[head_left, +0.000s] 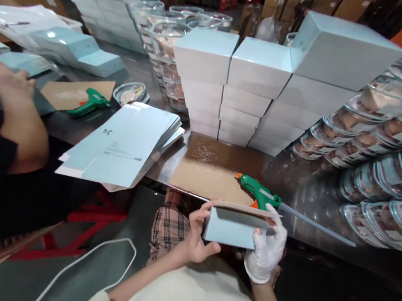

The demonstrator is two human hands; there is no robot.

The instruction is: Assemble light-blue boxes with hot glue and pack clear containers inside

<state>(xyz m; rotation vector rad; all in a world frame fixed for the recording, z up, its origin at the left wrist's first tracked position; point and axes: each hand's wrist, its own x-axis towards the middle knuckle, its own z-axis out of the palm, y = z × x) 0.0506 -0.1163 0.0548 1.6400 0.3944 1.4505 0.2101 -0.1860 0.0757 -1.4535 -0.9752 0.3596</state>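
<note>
A light blue cardboard box (233, 228) is held between my two hands above my lap, with a flap standing along its far edge. My bare left hand (199, 236) grips the box's left end, fingers behind and thumb in front. On the right end, my right hand (267, 248) closes round the box in a white glove with bare fingertips showing. Just beyond the box, a green glue gun (261, 191) with an orange tip lies on a brown cardboard sheet (205, 176). A clear glue stick (318, 224) sticks out of its back.
Flat blue box blanks (123, 142) lie stacked at the left. Finished boxes (247, 83) form a wall ahead. Clear round containers (378, 140) stand in stacks at the right. Another person's hand (9, 80) works at far left near a second glue gun (93, 102).
</note>
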